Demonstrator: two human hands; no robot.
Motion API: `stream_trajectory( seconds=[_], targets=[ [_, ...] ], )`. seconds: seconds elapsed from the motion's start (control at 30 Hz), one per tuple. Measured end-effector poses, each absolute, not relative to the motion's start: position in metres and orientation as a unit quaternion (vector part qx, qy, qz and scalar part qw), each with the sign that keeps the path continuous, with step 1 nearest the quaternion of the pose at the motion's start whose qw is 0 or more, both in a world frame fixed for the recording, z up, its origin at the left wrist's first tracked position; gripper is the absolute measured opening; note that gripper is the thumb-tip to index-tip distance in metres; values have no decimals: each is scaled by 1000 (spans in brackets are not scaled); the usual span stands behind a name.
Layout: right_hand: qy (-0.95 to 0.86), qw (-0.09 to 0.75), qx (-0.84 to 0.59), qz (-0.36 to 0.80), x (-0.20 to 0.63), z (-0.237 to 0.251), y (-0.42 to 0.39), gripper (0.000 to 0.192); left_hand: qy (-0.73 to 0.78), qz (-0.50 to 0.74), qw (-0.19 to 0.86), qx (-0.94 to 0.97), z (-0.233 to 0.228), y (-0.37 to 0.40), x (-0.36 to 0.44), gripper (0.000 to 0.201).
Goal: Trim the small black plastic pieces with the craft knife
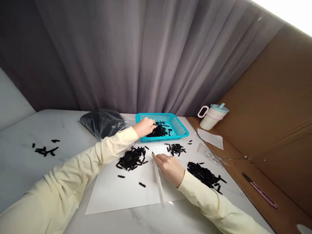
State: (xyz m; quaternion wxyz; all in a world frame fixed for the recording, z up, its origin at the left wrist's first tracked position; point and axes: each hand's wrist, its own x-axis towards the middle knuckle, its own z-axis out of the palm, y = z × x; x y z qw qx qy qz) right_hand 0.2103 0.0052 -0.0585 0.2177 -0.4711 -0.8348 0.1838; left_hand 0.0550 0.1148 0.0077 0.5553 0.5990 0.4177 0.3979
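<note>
Curled loosely, the left hand (144, 126) reaches into the turquoise basket (179, 127), its fingertips down among the black pieces (161, 130) heaped there; whether any piece is pinched between them cannot be told from this angle. The right hand (170, 166) lies on the white sheet (126, 191), knuckles up and fingers bent, the fingertips pressing one small black piece (153, 153) near the sheet's far edge. Under its palm runs a slim pale strip (159, 182), long axis running from the hand back toward the person, tilted a little to the right.

One basket stands at the far side of the table, just beyond the sheet, its long axis lying left to right. Four loose heaps of the black pieces lie outside it: one (131, 159) on the sheet beside the left forearm, a smaller one (175, 149) just in front of the basket, a bigger one (204, 175) right of the right wrist on the marble table (21, 162), and a thin scatter (45, 150) far out to the left. Two single pieces lie apart on the sheet nearer the person.

One clear bag (104, 123) of dark stuff sits left of the basket, touching the left sleeve. One lidded cup (213, 116) with a pink handle stands at the right, a paper slip (211, 138) before it, and one pair of pink-handled scissors (259, 190) lies on the brown ledge.
</note>
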Motion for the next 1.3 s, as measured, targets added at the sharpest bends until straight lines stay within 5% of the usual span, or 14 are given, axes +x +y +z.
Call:
stream_trajectory(
  seconds=[0.13,0.57,0.83,1.3],
  targets=[
    [-834,277,-459,132,210,-58,4,15,373,340,643,576,7,73,47,23],
    [-793,458,-397,66,196,-86,-21,25,349,191,895,202,-37,35,44,30],
    [-842,421,-338,5,196,-86,-19,30,362,327,870,68,-34,23,55,22],
    [-870,354,-343,29,194,-94,-17,34,370,361,855,30,-46,19,60,21]
  ],
)
